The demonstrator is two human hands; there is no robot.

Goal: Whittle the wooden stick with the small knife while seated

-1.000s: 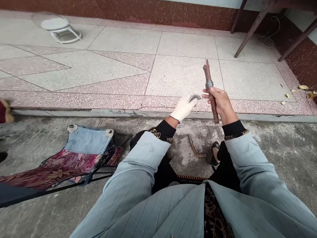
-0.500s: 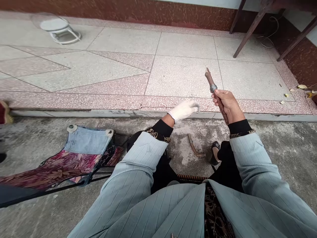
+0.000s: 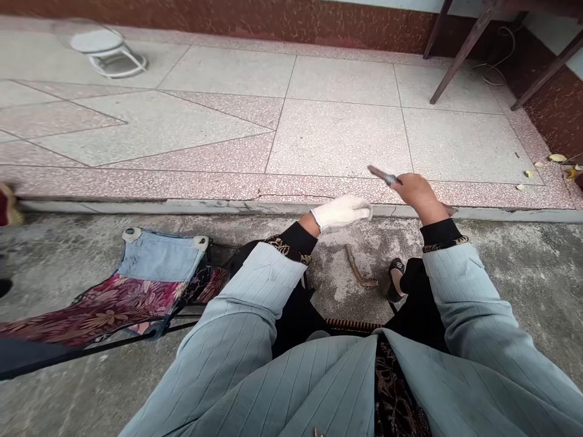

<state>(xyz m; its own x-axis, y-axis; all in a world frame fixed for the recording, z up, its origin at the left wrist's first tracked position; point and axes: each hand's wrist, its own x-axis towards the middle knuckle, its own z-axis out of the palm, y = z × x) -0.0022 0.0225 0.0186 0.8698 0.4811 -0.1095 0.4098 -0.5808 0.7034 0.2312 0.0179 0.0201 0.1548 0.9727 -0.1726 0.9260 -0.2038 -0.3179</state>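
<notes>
Gripping a bark-covered stick (image 3: 378,173) with a metal wire wrap (image 3: 390,179) near one end, the right hand (image 3: 416,194) closes round it, holding it almost level above the front edge of the terrazzo paving (image 3: 182,185). The left hand (image 3: 341,212), in a white knit glove (image 3: 350,209), sits just beside it, fingers loosely bunched and empty (how far shut, the view cannot tell). The stick looks stiff and light, its rough bark likely giving a sure hold below the wrap. A bent twig (image 3: 357,267) lies on the concrete floor (image 3: 501,273) near a black shoe (image 3: 395,280).

rough concrete floor (image 3: 523,291), curved wooden stick (image 3: 359,267), folding fabric seat (image 3: 159,258)
</notes>
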